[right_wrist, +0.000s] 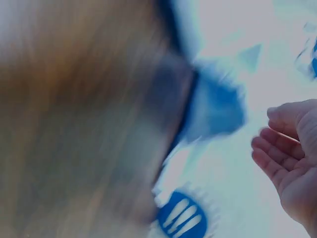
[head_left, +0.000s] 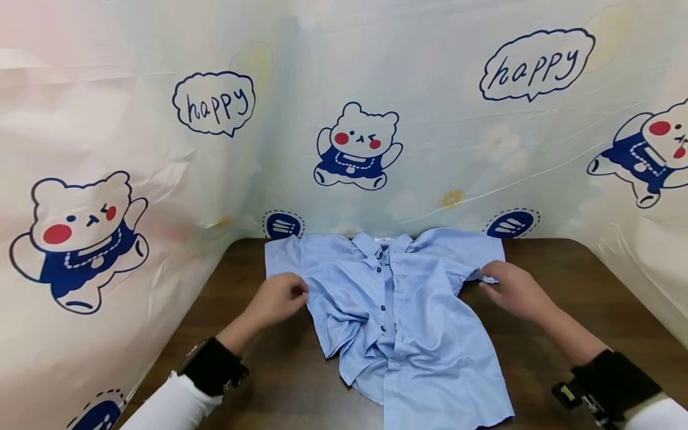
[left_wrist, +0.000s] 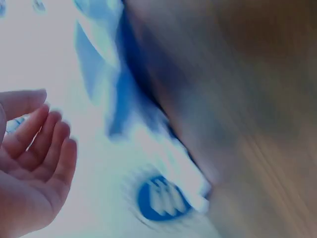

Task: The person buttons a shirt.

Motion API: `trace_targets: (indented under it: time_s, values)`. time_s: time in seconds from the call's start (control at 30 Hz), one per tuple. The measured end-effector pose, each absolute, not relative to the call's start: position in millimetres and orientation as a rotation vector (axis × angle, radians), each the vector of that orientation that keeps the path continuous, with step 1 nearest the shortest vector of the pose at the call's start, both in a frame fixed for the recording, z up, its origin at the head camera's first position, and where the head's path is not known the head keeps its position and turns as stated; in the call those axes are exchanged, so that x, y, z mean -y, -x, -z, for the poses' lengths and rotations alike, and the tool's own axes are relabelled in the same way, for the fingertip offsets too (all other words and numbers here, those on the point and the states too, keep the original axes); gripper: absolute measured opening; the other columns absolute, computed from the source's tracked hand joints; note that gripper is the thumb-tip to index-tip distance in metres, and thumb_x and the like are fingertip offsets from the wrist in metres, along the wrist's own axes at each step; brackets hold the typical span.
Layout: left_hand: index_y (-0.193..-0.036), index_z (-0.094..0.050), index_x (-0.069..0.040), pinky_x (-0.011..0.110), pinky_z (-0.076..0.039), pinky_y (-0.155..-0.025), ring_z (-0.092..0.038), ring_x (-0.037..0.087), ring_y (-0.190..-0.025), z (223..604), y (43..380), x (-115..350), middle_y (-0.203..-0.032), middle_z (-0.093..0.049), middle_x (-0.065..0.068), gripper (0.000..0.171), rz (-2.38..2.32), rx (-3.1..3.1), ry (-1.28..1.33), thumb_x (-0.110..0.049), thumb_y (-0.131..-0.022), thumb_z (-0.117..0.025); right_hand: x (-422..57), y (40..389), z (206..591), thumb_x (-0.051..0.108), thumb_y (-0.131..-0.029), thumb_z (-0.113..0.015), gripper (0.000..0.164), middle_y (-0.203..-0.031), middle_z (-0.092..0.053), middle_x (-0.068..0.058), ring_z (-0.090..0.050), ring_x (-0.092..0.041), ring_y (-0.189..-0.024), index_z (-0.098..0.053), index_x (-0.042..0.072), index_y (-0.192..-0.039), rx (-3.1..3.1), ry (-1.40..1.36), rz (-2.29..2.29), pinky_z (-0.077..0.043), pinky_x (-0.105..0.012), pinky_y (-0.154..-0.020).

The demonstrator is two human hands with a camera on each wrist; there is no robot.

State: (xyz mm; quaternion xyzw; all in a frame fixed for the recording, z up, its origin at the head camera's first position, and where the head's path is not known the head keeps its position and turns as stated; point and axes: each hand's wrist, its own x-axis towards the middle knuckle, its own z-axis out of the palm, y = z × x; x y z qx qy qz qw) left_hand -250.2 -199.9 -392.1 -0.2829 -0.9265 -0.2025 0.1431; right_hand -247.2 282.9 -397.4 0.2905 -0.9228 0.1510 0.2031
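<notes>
A light blue short-sleeved shirt [head_left: 430, 298] lies front up, its collar [head_left: 384, 242] toward the table's far edge. Small dark buttons run down the placket, and the lower left front is bunched into folds. By the left sleeve is my left hand [head_left: 276, 298], fingers loosely bent; the left wrist view shows this hand [left_wrist: 42, 163] holding nothing, apart from the blurred cloth. My right hand [head_left: 516, 289] is at the right sleeve's cuff [head_left: 486, 278], overlapping it in the head view. In the right wrist view, the relaxed fingers [right_wrist: 280, 148] have nothing between them.
Under the shirt is a dark brown wooden table [head_left: 215, 298] with rounded far corners. A pale printed curtain [head_left: 430, 167] with bears and "happy" bubbles surrounds it at the back and sides. Black straps [head_left: 212, 364] with small devices circle both wrists.
</notes>
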Motion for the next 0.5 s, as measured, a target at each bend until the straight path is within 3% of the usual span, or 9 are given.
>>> trace_targets:
  time_s: [0.1, 0.17, 0.3, 0.37, 0.5]
  values:
    - [-0.087, -0.075, -0.005, 0.033, -0.053, -0.07, -0.064, 0.017, -0.077, 392, 226, 179, -0.082, -0.069, 0.002, 0.006, 0.582, 2.682, 1.098, -0.005, -0.081, -0.075, -266, 224, 399, -0.004, -0.071, -0.08, 0.021, -0.082, -0.065, 0.002, -0.06, -0.012, -0.071, -0.069, 0.007, -0.086, 2.461, -1.055, -0.579, -0.053, -0.031, -0.061]
    - [-0.094, -0.075, -0.003, 0.034, -0.053, -0.076, -0.065, 0.019, -0.085, 395, 216, 167, -0.089, -0.07, 0.005, 0.011, 0.544, 2.715, 1.223, -0.007, -0.084, -0.073, -255, 212, 403, -0.004, -0.071, -0.08, 0.022, -0.082, -0.063, 0.004, -0.058, -0.009, -0.07, -0.069, 0.008, -0.086, 2.461, -1.206, -0.666, -0.052, -0.027, -0.059]
    - [-0.108, -0.071, 0.0, 0.038, -0.049, -0.092, -0.062, 0.024, -0.105, 404, 210, 147, -0.11, -0.068, 0.01, 0.026, 0.406, 2.765, 1.316, -0.016, -0.089, -0.071, -242, 195, 414, 0.013, -0.076, -0.083, 0.023, -0.09, -0.063, 0.001, -0.06, -0.013, -0.079, -0.068, 0.007, -0.092, 2.588, -1.334, -0.644, -0.052, -0.031, -0.066]
    - [-0.111, -0.069, 0.001, 0.039, -0.047, -0.096, -0.06, 0.026, -0.111, 409, 211, 141, -0.116, -0.065, 0.013, 0.033, 0.34, 2.778, 1.331, -0.021, -0.088, -0.073, -239, 189, 422, 0.025, -0.076, -0.084, 0.032, -0.095, -0.062, -0.001, -0.06, -0.017, -0.086, -0.067, 0.005, -0.096, 2.662, -1.32, -0.568, -0.052, -0.035, -0.072]
    - [-0.104, -0.072, -0.002, 0.037, -0.047, -0.095, -0.061, 0.025, -0.109, 421, 211, 135, -0.113, -0.067, 0.012, 0.032, 0.219, 2.77, 1.405, -0.027, -0.084, -0.076, -235, 181, 436, 0.038, -0.073, -0.085, 0.049, -0.104, -0.061, -0.007, -0.058, -0.024, -0.095, -0.066, 0.001, -0.1, 2.729, -1.252, -0.447, -0.051, -0.041, -0.08]
